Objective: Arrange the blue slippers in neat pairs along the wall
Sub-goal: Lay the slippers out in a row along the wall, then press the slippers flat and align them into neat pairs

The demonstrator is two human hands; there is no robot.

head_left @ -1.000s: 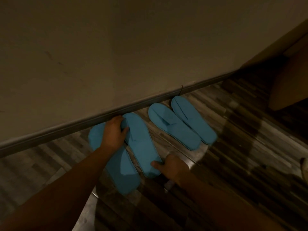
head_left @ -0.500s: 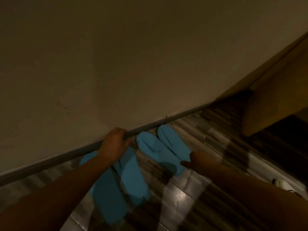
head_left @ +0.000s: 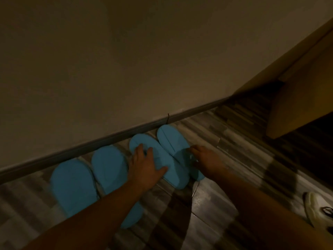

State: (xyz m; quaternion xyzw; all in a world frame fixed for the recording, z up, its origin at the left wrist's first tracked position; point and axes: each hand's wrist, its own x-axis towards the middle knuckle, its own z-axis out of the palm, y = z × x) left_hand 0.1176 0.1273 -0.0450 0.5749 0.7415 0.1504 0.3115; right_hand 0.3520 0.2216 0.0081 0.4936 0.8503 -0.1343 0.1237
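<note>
Several flat blue slippers lie in a row on the floor with their toes at the baseboard (head_left: 111, 137). The left pair (head_left: 73, 184) sits side by side, and my left forearm crosses its heels. My left hand (head_left: 144, 166) rests palm down, fingers spread, on the near slipper of the right pair (head_left: 155, 156). My right hand (head_left: 207, 159) lies with fingers spread on the heel of the far right slipper (head_left: 171, 139). Neither hand grips anything.
A plain wall (head_left: 126, 60) rises behind the baseboard. A wooden cabinet or door (head_left: 302, 98) stands at the right. A pale shoe (head_left: 317, 208) lies on the wood-pattern floor (head_left: 225, 150) at the right edge.
My left hand left the left pair and moved right onto the right pair. My right hand moved up onto the far right slipper. The view shifted.
</note>
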